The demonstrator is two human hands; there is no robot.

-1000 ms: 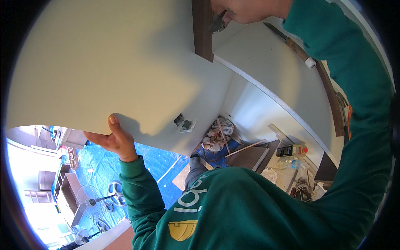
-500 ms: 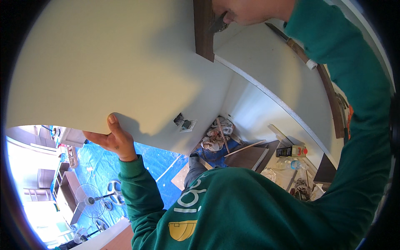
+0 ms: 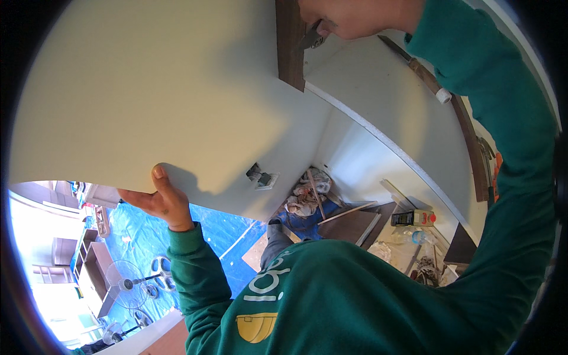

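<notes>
My left hand [image 3: 158,204] grips the lower edge of a broad cream panel [image 3: 148,106], thumb on its face and fingers round the edge. At the top, my right hand [image 3: 364,16] is closed on a small tool with a dark metal blade [image 3: 310,36]; its exact kind is hidden. That blade lies against a dark brown wooden strip [image 3: 290,50] standing at the panel's right side. To the right of the strip, a pale shelf [image 3: 378,89] carries a long-bladed hand tool with a wooden handle [image 3: 423,74], below my right forearm.
Two wall sockets or cut-outs [image 3: 261,176] sit low on the panel. Below lie crumpled rags [image 3: 305,198], wood offcuts [image 3: 349,211], a dark can with a red cap [image 3: 413,218] and a plastic bottle [image 3: 419,237]. Fans [image 3: 127,284] stand on blue sheeting [image 3: 139,228] at left.
My right hand has shifted slightly and shows more, with the dark blade a little clearer beside the brown strip. My left hand keeps its grip on the panel edge.
</notes>
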